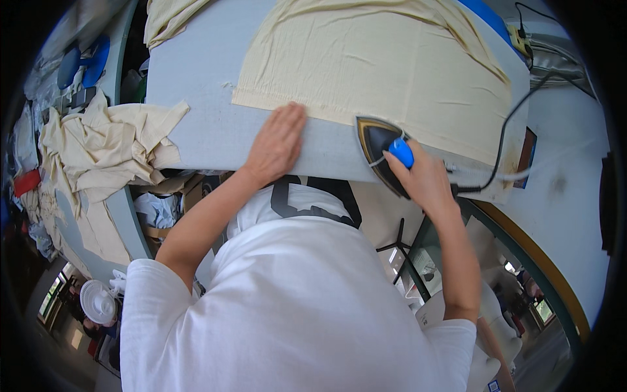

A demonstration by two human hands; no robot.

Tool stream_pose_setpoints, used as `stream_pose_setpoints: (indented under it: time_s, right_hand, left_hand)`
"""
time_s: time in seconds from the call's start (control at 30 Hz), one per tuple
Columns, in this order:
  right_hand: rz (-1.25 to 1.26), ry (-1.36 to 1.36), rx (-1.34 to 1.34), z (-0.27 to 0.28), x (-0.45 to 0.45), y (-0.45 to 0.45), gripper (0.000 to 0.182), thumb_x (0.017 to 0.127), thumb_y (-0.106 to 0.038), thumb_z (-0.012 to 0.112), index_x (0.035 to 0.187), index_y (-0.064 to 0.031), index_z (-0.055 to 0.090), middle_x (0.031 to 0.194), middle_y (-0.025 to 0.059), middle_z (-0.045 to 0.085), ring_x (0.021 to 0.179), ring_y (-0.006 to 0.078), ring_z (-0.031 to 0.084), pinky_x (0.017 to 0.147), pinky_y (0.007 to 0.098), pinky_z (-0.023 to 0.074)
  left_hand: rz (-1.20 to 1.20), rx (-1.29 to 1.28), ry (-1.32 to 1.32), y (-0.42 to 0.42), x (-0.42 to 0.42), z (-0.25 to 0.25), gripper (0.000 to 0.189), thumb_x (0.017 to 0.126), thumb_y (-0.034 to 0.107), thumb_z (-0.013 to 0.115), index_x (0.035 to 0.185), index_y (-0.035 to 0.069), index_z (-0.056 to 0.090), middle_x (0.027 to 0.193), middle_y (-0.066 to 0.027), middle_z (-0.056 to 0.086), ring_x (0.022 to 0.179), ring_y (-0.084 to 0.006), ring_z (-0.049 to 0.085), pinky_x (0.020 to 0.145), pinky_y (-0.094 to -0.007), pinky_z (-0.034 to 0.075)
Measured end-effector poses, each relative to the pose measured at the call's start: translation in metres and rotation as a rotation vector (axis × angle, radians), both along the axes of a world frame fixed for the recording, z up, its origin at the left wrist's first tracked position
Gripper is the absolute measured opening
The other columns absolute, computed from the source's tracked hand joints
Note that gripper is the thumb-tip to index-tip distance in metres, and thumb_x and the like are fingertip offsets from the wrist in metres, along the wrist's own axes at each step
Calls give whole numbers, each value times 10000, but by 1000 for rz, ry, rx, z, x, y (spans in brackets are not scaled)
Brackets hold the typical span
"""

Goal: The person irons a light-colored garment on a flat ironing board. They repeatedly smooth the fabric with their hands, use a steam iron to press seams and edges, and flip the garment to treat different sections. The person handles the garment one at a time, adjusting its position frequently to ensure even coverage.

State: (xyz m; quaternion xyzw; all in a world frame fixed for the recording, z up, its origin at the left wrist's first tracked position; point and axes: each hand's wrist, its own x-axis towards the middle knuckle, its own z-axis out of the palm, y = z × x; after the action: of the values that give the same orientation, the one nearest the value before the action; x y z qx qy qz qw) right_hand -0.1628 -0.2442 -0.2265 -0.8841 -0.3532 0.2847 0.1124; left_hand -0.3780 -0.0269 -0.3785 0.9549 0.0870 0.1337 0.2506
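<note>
A cream knit fabric piece (343, 63) lies spread on a padded ironing table (205, 117), its hem running along the side nearest me. My left hand (279, 139) rests flat, its fingertips on that hem and the palm over the table cover; it grasps nothing. In my right hand (426, 179) is the handle of a steam iron (377, 142) with a blue part under my thumb. The iron's tip points away from me and slightly left, and it sits at the hem's near edge. Its soleplate underside is hidden.
A black power cord (507, 120) and a pale hose trail rightward from the iron. Crumpled cream garments (108, 142) lie on a side table at left. More cream fabric (169, 19) sits at the far left. A white fan (98, 301) stands lower left.
</note>
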Motion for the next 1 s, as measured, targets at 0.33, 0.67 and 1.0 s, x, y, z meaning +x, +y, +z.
stream_pose_setpoints:
  time_s: [0.33, 0.67, 1.0]
  right_hand:
    - [177, 23, -30, -20, 31, 36, 491, 900, -457, 731, 883, 29, 660, 788, 277, 693, 742, 471, 677, 676, 510, 549]
    - [277, -28, -15, -26, -17, 101, 485, 918, -440, 720, 883, 37, 644, 759, 274, 685, 730, 454, 685, 678, 511, 557]
    - [301, 0, 21, -26, -44, 138, 461, 916, -427, 726, 903, 27, 653, 761, 259, 701, 737, 429, 706, 681, 502, 568]
  left_hand:
    - [47, 72, 95, -16, -1, 4, 563, 907, 200, 670, 1398, -38, 534, 1437, -209, 530, 1388, -381, 457, 1208, -502, 312]
    - [165, 113, 107, 15, -21, 9, 547, 884, 196, 685, 1357, -46, 554, 1386, -218, 546, 1342, -383, 485, 1180, -502, 347]
    - [170, 142, 55, 62, -45, 6, 524, 854, 153, 694, 1316, -57, 563, 1351, -219, 553, 1323, -395, 496, 1154, -508, 379]
